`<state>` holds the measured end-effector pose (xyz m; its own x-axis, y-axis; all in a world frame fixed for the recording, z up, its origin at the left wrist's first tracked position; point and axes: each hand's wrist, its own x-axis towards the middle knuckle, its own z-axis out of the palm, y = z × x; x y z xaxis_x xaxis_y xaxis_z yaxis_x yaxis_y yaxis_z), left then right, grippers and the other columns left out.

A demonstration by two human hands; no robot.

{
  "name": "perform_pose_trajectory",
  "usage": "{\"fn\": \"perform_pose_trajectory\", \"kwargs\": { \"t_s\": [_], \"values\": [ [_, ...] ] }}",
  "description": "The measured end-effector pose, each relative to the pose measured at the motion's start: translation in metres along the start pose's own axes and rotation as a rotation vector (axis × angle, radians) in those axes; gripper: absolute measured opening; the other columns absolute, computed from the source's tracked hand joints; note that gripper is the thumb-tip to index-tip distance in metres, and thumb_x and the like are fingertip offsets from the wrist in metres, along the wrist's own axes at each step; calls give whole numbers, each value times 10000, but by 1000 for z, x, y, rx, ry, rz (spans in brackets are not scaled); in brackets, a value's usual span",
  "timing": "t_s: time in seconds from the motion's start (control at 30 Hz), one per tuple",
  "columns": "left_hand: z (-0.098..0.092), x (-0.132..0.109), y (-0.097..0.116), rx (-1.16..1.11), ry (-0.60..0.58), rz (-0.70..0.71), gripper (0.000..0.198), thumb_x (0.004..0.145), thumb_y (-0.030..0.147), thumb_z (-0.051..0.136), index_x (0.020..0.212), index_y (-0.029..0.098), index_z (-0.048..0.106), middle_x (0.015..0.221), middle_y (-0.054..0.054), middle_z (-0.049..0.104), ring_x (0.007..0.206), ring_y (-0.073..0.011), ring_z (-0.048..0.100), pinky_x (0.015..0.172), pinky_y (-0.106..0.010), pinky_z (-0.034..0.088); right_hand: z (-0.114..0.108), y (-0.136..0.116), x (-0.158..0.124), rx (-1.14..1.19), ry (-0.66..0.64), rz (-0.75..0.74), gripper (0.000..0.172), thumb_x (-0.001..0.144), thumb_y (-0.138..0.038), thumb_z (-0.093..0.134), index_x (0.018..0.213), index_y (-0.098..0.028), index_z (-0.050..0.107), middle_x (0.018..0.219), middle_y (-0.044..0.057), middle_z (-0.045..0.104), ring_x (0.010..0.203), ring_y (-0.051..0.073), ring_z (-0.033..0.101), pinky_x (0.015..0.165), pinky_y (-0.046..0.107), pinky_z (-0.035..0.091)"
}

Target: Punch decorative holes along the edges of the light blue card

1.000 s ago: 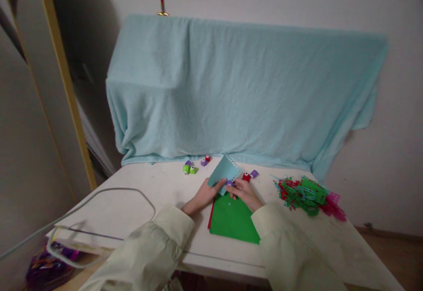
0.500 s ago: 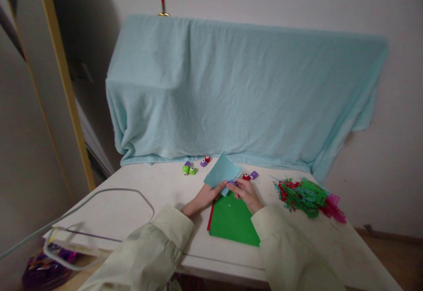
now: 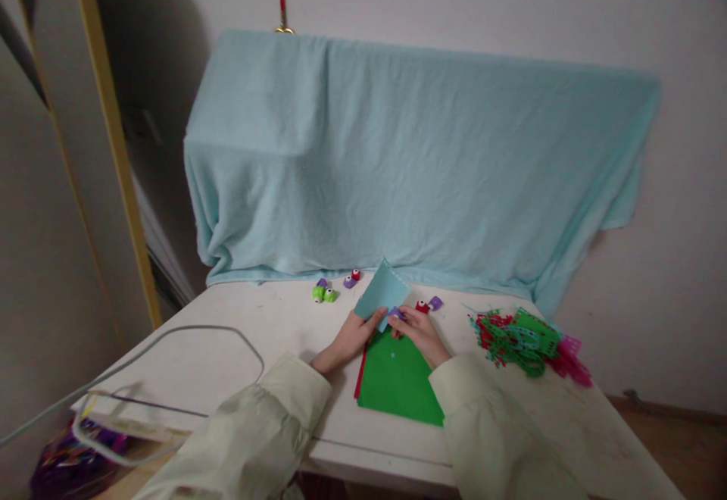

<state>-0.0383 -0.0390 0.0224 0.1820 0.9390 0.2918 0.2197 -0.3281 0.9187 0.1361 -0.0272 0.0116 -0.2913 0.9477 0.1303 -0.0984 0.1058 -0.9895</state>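
Observation:
My left hand [image 3: 347,339] pinches the lower corner of a light blue paper sheet [image 3: 380,295], held tilted up above the white table [image 3: 238,348]. My right hand [image 3: 417,331] is closed on a small purple punch [image 3: 396,314] set against the sheet's right edge, which shows a row of small holes. Under both hands lies a green sheet [image 3: 397,379] with a red sheet edge [image 3: 360,373] showing on its left. Pale cream sleeves cover both forearms.
Small punches lie at the table's back: green ones [image 3: 321,293], a purple and red pair [image 3: 351,279], another red and purple pair [image 3: 428,304]. A heap of punched paper scraps [image 3: 525,339] sits right. A light blue cloth [image 3: 409,159] hangs behind. A cable [image 3: 187,333] loops left.
The blue sheet has turned and slid a little through the punch, so less of it shows to the right. Both hands stay in nearly the same spot.

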Motion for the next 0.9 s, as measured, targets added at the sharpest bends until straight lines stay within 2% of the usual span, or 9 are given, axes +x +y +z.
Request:
{"fn": "perform_pose_trajectory", "kwargs": {
  "t_s": [0.2,0.37,0.5,0.63,0.9],
  "values": [
    [-3,2,2,5,89,-10,449,882,521,424,917,123,632,930,-79,665,956,-216,563,916,-317,413,0,-3,0,-29,42,18,397,692,-506,716,883,-165,643,650,3,604,574,147,569,559,273,450],
    [-3,3,4,-24,183,31,453,877,511,442,1029,123,619,1075,-104,645,1101,-237,530,1002,-337,353,-4,-3,0,-56,122,12,372,728,-511,681,844,-159,647,658,18,614,564,142,561,537,266,445],
    [-7,3,3,-9,139,-29,470,854,544,457,955,127,648,979,-106,671,1059,-266,546,960,-362,391,-6,-2,0,-66,184,27,412,727,-554,659,823,-154,645,686,30,635,537,135,562,505,259,433],
    [-9,2,3,-3,119,-64,466,848,553,460,913,138,661,893,-93,684,1002,-269,569,927,-366,414,-7,1,1,-79,217,23,431,724,-583,645,784,-157,632,612,13,610,500,135,554,481,257,418],
    [-1,3,0,-52,179,35,480,874,501,466,1143,119,577,1160,-120,621,1191,-255,483,1058,-367,290,-11,9,6,-145,308,-11,476,717,-665,592,731,-189,580,517,-11,565,440,147,527,442,274,403]
  ]
}}
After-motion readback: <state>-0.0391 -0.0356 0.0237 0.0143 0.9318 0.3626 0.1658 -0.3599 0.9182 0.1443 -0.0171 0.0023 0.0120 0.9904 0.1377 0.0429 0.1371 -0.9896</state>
